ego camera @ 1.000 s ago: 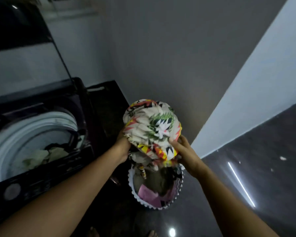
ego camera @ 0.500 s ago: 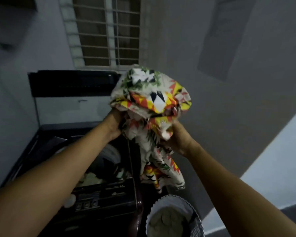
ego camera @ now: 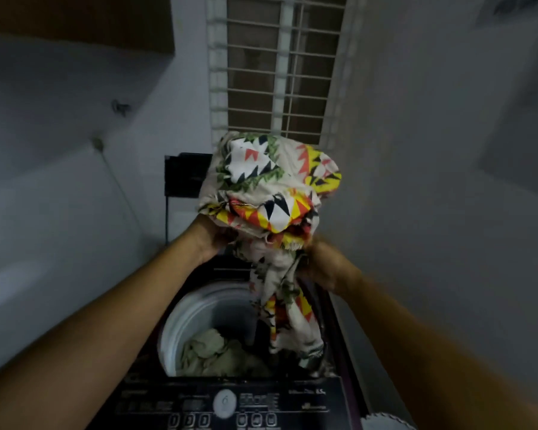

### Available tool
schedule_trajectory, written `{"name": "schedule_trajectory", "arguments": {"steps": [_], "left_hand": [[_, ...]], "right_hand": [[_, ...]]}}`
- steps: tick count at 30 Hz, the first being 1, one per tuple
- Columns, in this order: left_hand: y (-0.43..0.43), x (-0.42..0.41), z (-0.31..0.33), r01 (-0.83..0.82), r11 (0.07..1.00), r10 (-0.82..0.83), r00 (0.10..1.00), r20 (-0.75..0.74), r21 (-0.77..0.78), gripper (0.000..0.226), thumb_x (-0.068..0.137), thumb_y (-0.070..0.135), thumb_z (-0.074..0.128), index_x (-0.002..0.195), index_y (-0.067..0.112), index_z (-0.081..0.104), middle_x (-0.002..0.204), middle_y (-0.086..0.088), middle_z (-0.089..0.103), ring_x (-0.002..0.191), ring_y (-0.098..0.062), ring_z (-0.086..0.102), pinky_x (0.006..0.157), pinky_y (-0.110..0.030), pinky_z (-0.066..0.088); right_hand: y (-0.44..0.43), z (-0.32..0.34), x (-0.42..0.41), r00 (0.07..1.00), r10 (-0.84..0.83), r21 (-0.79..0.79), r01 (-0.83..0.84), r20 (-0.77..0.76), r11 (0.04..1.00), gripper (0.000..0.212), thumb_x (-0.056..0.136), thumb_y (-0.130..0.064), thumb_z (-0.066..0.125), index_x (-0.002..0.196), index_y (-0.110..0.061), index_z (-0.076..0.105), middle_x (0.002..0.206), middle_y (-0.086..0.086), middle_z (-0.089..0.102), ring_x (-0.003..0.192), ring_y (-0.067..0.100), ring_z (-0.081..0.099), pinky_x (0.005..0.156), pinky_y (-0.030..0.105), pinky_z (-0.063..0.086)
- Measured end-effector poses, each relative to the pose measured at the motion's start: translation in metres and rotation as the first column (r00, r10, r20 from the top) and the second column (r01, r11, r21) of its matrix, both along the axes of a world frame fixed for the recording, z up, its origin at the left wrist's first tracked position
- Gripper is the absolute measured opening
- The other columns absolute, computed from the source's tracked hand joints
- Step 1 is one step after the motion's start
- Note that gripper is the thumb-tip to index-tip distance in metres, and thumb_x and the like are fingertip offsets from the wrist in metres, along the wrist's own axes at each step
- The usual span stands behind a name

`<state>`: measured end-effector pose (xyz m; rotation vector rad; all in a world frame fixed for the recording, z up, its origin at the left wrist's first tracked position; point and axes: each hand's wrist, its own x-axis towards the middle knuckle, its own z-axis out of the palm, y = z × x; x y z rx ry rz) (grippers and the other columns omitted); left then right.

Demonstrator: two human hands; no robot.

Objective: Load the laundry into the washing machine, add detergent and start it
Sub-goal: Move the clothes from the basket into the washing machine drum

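A bundled patterned cloth (ego camera: 271, 187), white with red, yellow, green and black shapes, hangs above the open top-loading washing machine (ego camera: 323, 395). My left hand (ego camera: 207, 238) grips its left underside and my right hand (ego camera: 322, 266) grips its right side. A loose tail of the cloth dangles down into the white drum (ego camera: 193, 318). Pale greenish laundry (ego camera: 218, 355) lies in the drum. The dark control panel with a round button (ego camera: 225, 403) sits at the front.
The machine's raised dark lid (ego camera: 184, 175) stands behind the cloth. A barred window (ego camera: 277, 66) is above it. Grey walls close in on both sides. The scalloped white rim of the laundry basket (ego camera: 385, 422) shows at the bottom right.
Both hands have carried the patterned cloth from over the basket leftward to above the washer drum. The view has turned to face the machine, and the cloth's tail now hangs into the drum.
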<state>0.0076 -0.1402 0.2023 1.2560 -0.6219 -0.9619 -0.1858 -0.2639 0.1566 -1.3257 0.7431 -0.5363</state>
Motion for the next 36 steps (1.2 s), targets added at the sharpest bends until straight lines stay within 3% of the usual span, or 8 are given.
{"name": "schedule_trajectory", "arguments": {"steps": [2,8,12,19,27,29,32,36], "left_hand": [[0.005,0.036,-0.019,-0.025,1.000,0.023,0.993,0.119,0.015,0.007,0.089,0.009,0.063,0.092,0.009,0.068,0.084,-0.007,0.074,0.079,-0.028,0.065,0.071,-0.033,0.055],[0.019,0.096,-0.088,0.065,0.958,-0.138,0.959,0.247,0.281,0.015,0.092,0.014,0.068,0.100,0.026,0.067,0.090,0.006,0.074,0.080,-0.007,0.070,0.062,-0.021,0.056],[0.022,0.121,-0.142,0.081,0.876,-0.211,0.951,0.227,0.475,0.019,0.087,0.010,0.072,0.101,0.023,0.069,0.101,-0.003,0.073,0.090,-0.016,0.068,0.076,-0.033,0.059],[0.014,0.130,-0.210,0.352,0.553,-0.608,0.790,0.077,0.755,0.050,0.081,0.029,0.080,0.127,0.028,0.061,0.120,0.004,0.066,0.114,-0.020,0.060,0.098,-0.041,0.053],[0.000,0.149,-0.253,0.312,0.264,-0.850,0.523,0.067,0.912,0.046,0.078,0.045,0.079,0.112,0.018,0.065,0.112,-0.006,0.068,0.100,-0.021,0.068,0.078,-0.032,0.058],[-0.004,0.153,-0.255,0.295,0.300,-0.862,0.490,0.125,0.907,0.031,0.081,0.045,0.075,0.096,0.019,0.068,0.101,-0.007,0.071,0.092,-0.019,0.068,0.073,-0.030,0.056],[-0.011,0.155,-0.262,0.219,0.460,-0.827,0.458,0.326,0.861,0.027,0.081,0.048,0.070,0.093,0.023,0.071,0.097,0.000,0.070,0.093,-0.016,0.064,0.078,-0.030,0.056],[-0.019,0.141,-0.283,0.269,0.441,-0.864,0.387,0.323,0.856,0.047,0.088,0.041,0.070,0.129,0.020,0.061,0.133,-0.004,0.060,0.117,-0.021,0.058,0.096,-0.030,0.049]], "right_hand": [[-0.006,0.002,0.021,0.995,-0.086,-0.001,0.087,0.044,0.996,0.021,0.096,-0.017,0.055,0.110,-0.015,0.071,0.091,0.004,0.074,0.077,0.021,0.070,0.064,0.035,0.058],[-0.020,-0.024,0.066,0.972,-0.231,-0.063,0.228,-0.038,0.972,0.021,0.094,-0.009,0.052,0.078,-0.013,0.067,0.076,0.009,0.069,0.069,0.028,0.067,0.055,0.031,0.051],[-0.009,-0.070,0.071,0.946,-0.280,-0.156,0.256,-0.164,0.954,0.031,0.098,-0.010,0.057,0.069,-0.020,0.062,0.060,-0.003,0.060,0.054,0.011,0.055,0.047,0.022,0.041],[-0.009,-0.134,0.077,0.903,-0.297,-0.159,0.259,-0.309,0.953,0.012,0.098,-0.007,0.060,0.086,-0.007,0.057,0.077,0.014,0.055,0.067,0.017,0.057,0.054,0.022,0.048],[-0.009,-0.194,0.088,0.786,-0.219,-0.131,0.175,-0.578,0.976,0.006,0.089,-0.013,0.067,0.084,-0.016,0.069,0.086,0.016,0.071,0.076,0.030,0.069,0.069,0.041,0.057],[-0.008,-0.201,0.090,0.749,-0.237,-0.143,0.190,-0.619,0.971,0.011,0.093,-0.010,0.059,0.098,-0.015,0.067,0.078,0.013,0.066,0.059,0.025,0.059,0.054,0.032,0.048],[-0.007,-0.209,0.094,0.685,-0.192,-0.204,0.064,-0.702,0.977,0.018,0.093,-0.017,0.059,0.109,-0.019,0.067,0.085,0.012,0.069,0.068,0.030,0.063,0.064,0.038,0.052],[0.006,-0.222,0.093,0.571,-0.049,-0.242,-0.268,-0.819,0.933,0.035,0.093,-0.023,0.064,0.128,-0.023,0.065,0.115,0.000,0.068,0.102,0.019,0.065,0.080,0.025,0.044]]}}
